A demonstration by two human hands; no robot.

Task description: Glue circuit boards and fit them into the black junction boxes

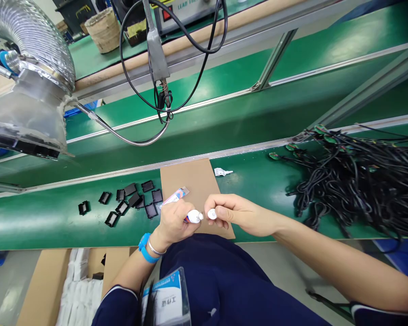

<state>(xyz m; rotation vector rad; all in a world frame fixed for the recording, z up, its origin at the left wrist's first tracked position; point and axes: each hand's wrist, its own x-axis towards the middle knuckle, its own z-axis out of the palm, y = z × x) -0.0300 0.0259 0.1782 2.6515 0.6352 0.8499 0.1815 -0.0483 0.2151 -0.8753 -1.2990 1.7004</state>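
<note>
My left hand (175,222) is wrapped round a glue tube (173,198) with white, blue and red print. The tube's flat end sticks out above the fist, and its white nozzle end points right. Just right of that nozzle, my right hand (240,213) pinches a small white cap (211,213) between thumb and fingers. Cap and nozzle are apart by a narrow gap. Both hands are over a brown cardboard sheet (187,174) on the green bench. A small crumpled white piece with a pointed tip (221,172) lies beyond the sheet's right edge.
Several small black plastic cases (122,207) lie left of the cardboard. A large heap of black cables (353,185) with green circuit boards fills the right side. A flexible metal duct and hood (30,104) hang at upper left. Below the bench stands an open carton (47,285).
</note>
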